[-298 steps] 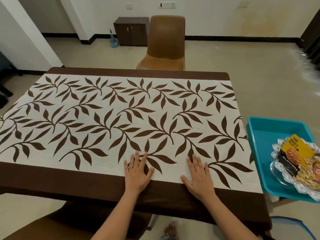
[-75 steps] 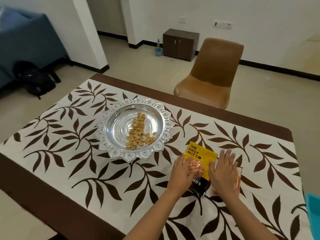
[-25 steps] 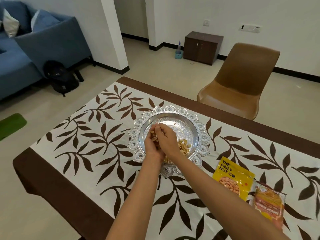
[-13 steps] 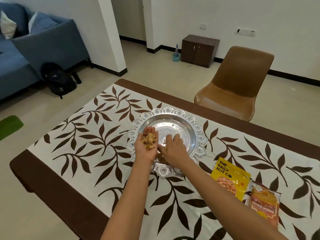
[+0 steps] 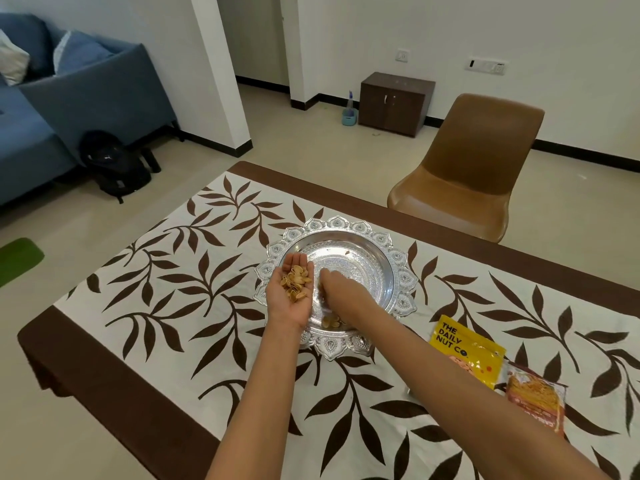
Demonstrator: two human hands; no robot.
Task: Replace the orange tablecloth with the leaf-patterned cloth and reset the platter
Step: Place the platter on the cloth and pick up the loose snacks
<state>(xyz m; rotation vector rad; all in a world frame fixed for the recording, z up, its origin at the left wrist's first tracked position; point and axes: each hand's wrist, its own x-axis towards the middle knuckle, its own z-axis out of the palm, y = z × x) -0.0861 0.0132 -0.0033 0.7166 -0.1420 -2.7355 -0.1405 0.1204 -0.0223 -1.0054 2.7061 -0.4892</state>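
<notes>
Leaf cloth [image 5: 180,282] lies flat over the table, brown border at my edge. It's soft and light, and I judge it will ruck if I drag anything across it.

2 snack packets sit on it just beside my right forearm, yellow packet [image 5: 464,351] and orange packet [image 5: 535,401], touching each other. They look like crinkly, slippery film, so I'd take them by an edge.

Left hand [image 5: 294,292] is palm up over the platter's near-left rim, fingers straight and relaxed, carrying a small pile of nuts [image 5: 296,282]. They're loose and will roll off if I tilt.

Right hand [image 5: 334,284] is just beside it, fingers pointed down into the dish. They're blurred, so I cannot tell if they pinch anything. A few more nuts lie at the near inside edge.

Platter [image 5: 388,244] sits mid-cloth. It's stiff, shiny, probably slick, with a scalloped rim. I'd lift it with 2 hands at opposite rims and keep it level.

Beyond are a brown chair [image 5: 474,168] and a small cabinet [image 5: 394,102] by the wall.
</notes>
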